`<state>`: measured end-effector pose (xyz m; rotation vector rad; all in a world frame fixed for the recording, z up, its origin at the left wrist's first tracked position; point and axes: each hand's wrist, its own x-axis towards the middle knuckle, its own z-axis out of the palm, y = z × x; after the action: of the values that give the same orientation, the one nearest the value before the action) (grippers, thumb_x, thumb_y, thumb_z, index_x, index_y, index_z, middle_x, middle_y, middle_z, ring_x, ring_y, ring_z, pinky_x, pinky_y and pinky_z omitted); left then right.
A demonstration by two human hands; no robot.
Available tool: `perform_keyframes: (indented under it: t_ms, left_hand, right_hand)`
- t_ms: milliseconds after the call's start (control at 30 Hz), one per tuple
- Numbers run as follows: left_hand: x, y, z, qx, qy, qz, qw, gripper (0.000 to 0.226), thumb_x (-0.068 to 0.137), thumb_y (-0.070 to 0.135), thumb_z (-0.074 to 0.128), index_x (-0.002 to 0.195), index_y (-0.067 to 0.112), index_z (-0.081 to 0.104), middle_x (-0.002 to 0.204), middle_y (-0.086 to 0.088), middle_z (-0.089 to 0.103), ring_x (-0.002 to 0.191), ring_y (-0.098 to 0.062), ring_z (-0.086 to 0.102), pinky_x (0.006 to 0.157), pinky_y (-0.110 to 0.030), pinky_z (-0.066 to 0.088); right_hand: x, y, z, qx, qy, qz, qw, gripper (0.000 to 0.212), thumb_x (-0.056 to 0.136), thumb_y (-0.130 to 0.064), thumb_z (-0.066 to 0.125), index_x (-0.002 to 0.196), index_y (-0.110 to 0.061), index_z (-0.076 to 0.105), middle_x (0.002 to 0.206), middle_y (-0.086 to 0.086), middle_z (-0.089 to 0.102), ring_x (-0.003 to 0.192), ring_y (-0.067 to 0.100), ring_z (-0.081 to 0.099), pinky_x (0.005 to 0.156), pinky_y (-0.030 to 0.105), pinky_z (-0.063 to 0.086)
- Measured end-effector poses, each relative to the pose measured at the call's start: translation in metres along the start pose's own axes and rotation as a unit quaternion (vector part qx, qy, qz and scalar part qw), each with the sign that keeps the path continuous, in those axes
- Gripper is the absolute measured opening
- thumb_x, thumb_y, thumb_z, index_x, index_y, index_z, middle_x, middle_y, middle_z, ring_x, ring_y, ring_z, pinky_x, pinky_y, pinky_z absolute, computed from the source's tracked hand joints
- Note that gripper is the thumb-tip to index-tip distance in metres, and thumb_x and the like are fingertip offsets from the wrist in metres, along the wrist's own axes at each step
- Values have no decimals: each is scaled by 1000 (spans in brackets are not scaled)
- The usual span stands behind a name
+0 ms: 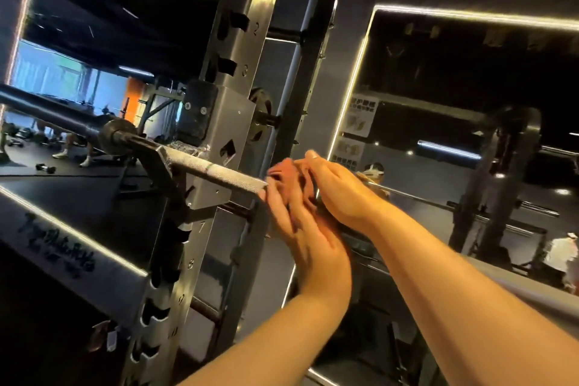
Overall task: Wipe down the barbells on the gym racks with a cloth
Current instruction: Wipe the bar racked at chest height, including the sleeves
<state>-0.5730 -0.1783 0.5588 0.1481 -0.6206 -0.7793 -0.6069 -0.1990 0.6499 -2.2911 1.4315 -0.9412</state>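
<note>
Wiping step: right hand [341,194] grips cloth [286,177] round barbell [225,174]; left hand [310,238] blurred, cannot tell grasp. Next: slide cloth toward 10 o'clock, firm pressure.

The grey rack [233,116] stands upright, numbered down its face. The barbell [216,170] rests on its dark hook [158,158].

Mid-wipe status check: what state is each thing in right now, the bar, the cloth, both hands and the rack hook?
barbell: resting on the rack, visible sleeve bare.
rack hook: carrying the barbell.
cloth: bunched around the barbell between both hands.
left hand: fingers stretched up against the cloth, blurred.
right hand: curled over the cloth on the barbell.
</note>
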Motion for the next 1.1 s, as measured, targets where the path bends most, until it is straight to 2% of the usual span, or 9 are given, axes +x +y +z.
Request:
perform_keyframes:
  t_ms: [100, 200, 300, 400, 467, 633, 767, 900, 1100]
  left_hand:
    - [-8, -9, -21, 204, -106, 77, 970, 51, 95, 70, 43, 140, 74, 19, 159, 34, 10, 153, -4, 15, 120, -34, 29]
    - [14, 0, -50, 435, -184, 227, 851, 55, 98, 43, 31, 151, 46, 17, 162, 11, 12, 155, -13, 6, 125, -35, 10]
    - [56, 13, -62, 474, -118, 188, 852, 33, 104, 34, 37, 136, 26, 45, 144, -1, 37, 142, -18, 32, 119, -11, 4]
    - [77, 29, -50, 479, -91, 120, 865, 17, 106, 28, 41, 109, 18, 54, 128, -3, 41, 116, -19, 45, 97, -29, 44]
    - [71, 31, -43, 487, -102, 110, 860, 14, 105, 26, 43, 113, 24, 54, 131, 1, 38, 118, -14, 41, 82, -16, 40]
    - [21, 20, -28, 546, -214, 158, 794, 41, 96, 33, 49, 136, 26, 47, 144, 2, 37, 144, -21, 26, 125, -53, 16]
    - [5, 23, -15, 554, -325, 185, 743, 52, 93, 28, 65, 139, 16, 45, 137, -2, 45, 145, -25, 31, 127, -47, -5]
    - [38, 35, -27, 625, -315, 251, 669, 40, 100, 43, 29, 119, 27, 61, 125, 7, 58, 131, -14, 47, 127, -52, 2]
    - [43, 48, 2, 666, -319, 86, 669, 38, 107, 28, 31, 128, 19, 61, 154, -7, 45, 149, -27, 27, 123, -59, -7]
  right_hand:
    - [-2, -2, 0, 20, 35, 7, 999, 70, 93, -76, 22, 135, -33, 58, 130, -2, 65, 122, 20, 60, 115, 52, 40]
    - [-7, -6, 1, -1, 54, 12, 998, 82, 89, -78, 20, 147, -28, 51, 144, 1, 58, 135, 23, 51, 118, 53, 35]
    - [-14, -7, 0, -13, 91, -14, 996, 66, 106, -62, 20, 148, -23, 52, 149, 1, 55, 140, 19, 47, 119, 46, 34]
    - [-28, -7, -2, -45, 131, -39, 990, 51, 110, -50, 24, 137, -22, 57, 135, -1, 62, 120, 12, 54, 102, 35, 42]
    - [-38, -7, -2, -64, 124, -46, 989, 45, 111, -47, 26, 131, -23, 59, 126, -2, 64, 109, 9, 55, 95, 32, 44]
    - [-62, 1, -10, -60, 133, -40, 988, 36, 111, -44, 31, 130, -27, 57, 117, -5, 63, 107, 10, 60, 99, 39, 51]
    - [-76, 6, -19, -69, 137, -27, 988, 44, 110, -47, 32, 147, -26, 46, 136, -2, 56, 119, 13, 56, 106, 43, 49]
    - [-89, 15, -28, -113, 154, -20, 981, 45, 110, -43, 35, 150, -25, 42, 149, -1, 49, 129, 13, 51, 106, 36, 46]
    - [-105, 15, -25, -134, 183, -30, 973, 46, 111, -36, 36, 156, -25, 34, 158, -1, 41, 141, 14, 42, 112, 35, 40]
